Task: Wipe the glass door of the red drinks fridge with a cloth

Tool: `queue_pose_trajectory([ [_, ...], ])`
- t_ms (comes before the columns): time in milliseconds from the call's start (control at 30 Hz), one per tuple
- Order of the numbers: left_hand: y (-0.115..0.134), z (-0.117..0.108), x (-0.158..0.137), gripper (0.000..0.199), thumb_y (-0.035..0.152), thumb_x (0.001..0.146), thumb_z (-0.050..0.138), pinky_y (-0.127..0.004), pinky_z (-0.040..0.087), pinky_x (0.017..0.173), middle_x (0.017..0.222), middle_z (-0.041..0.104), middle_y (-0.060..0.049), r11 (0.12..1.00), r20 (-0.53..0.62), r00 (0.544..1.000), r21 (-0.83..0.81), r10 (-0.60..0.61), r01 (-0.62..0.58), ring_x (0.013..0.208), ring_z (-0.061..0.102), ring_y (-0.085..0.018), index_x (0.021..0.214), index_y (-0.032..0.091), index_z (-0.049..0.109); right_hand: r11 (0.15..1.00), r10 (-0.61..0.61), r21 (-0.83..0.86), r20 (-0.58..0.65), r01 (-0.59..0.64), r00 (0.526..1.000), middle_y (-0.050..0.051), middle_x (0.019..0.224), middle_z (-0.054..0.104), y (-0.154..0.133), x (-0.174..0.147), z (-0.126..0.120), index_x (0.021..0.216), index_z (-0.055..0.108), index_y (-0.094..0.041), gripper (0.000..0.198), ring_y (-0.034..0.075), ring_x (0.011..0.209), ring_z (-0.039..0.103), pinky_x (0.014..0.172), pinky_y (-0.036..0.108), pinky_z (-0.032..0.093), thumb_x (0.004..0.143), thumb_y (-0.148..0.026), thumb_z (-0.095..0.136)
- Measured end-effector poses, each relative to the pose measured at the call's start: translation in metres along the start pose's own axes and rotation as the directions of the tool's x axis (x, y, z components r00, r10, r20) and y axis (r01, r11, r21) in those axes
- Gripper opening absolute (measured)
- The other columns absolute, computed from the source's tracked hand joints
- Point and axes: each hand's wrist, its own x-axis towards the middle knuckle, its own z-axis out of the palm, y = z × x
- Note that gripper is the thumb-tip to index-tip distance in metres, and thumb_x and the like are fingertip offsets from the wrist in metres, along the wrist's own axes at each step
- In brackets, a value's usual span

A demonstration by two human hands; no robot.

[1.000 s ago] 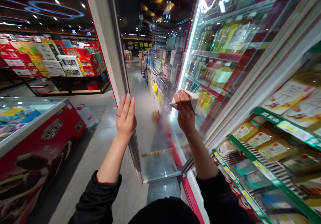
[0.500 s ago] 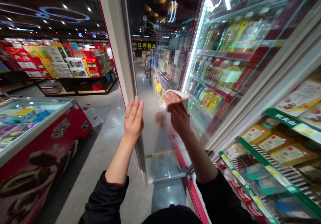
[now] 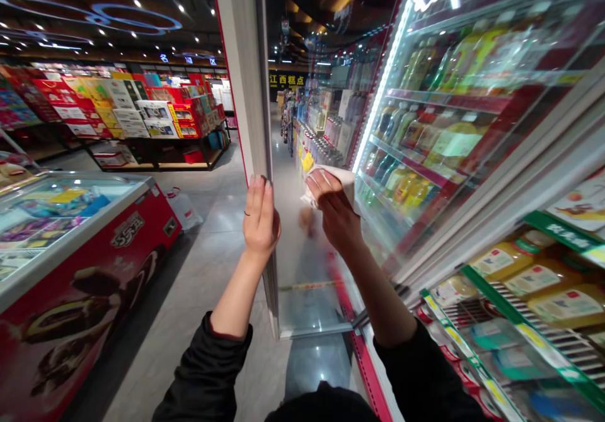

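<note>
A glass cooler door (image 3: 302, 271) with a pale metal frame (image 3: 246, 94) stands swung open in front of me. My left hand (image 3: 259, 220) rests against the upright door frame, its fingers straight and side by side, a ring on one of them. Against the inner face of the glass, my right hand (image 3: 338, 211) presses a white cloth (image 3: 345, 179), partly bunched under the fingers. The palm side of the right hand is hidden. A faint reflection of it shows in the glass.
At right are cooler shelves with bottles of yellow juice (image 3: 534, 277) behind green price rails (image 3: 501, 296). A red chest freezer (image 3: 118, 271) stands at left. Stacked gift boxes (image 3: 137, 113) fill a low stand behind it. A white plastic bag (image 3: 184, 208) lies beside the freezer.
The view has turned slightly left, so the surroundings sit further right. My left hand stays at the door frame. My right hand still presses the cloth on the glass, shifted a little left across it.
</note>
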Motion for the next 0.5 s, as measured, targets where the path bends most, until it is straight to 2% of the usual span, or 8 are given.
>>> queue_pose_trajectory([
  [133,0.002,0.001,0.003,0.072,0.008,0.115,0.035,-0.05,0.041,0.141,0.184,0.039,-0.01,1.0,-0.051,0.998,-0.004,0.028,-0.028,0.168,0.036,-0.029,0.183,0.03,0.022,0.996,0.088,-0.016,-0.087,-0.09,0.992,0.007,0.175,0.057,0.014,0.003,-0.007,0.182,0.027,-0.035,0.08,0.028,0.168,0.047,0.141,0.059,0.04,0.109,-0.002,0.029],
  [267,0.005,0.001,0.006,0.07,0.009,0.115,0.034,-0.042,0.042,0.14,0.184,0.039,-0.007,0.999,-0.079,0.996,0.016,0.045,-0.044,0.169,0.036,-0.024,0.182,0.028,0.025,0.995,0.095,-0.004,-0.039,-0.095,0.995,0.007,0.178,0.054,0.008,0.034,0.005,0.181,0.031,-0.03,0.076,0.025,0.172,0.037,0.144,0.057,0.032,0.11,-0.004,0.025],
  [367,0.004,0.0,0.005,0.071,0.01,0.115,0.037,-0.043,0.045,0.139,0.183,0.041,-0.008,0.998,-0.074,0.996,0.038,0.044,-0.041,0.168,0.039,-0.025,0.182,0.028,0.023,0.999,0.044,0.012,0.022,-0.044,0.999,0.004,0.178,0.054,-0.003,0.044,0.015,0.182,0.027,-0.03,0.074,0.021,0.173,0.036,0.144,0.051,0.035,0.112,-0.005,0.024],
  [500,0.0,0.003,-0.003,0.072,0.012,0.116,0.036,-0.05,0.044,0.139,0.18,0.048,-0.011,0.999,-0.036,0.999,0.026,0.021,-0.02,0.167,0.04,-0.03,0.183,0.032,0.02,0.997,-0.025,0.069,0.078,0.019,0.997,0.004,0.177,0.055,-0.008,0.023,0.012,0.184,0.014,-0.033,0.075,0.02,0.17,0.041,0.141,0.047,0.043,0.115,-0.007,0.026],
])
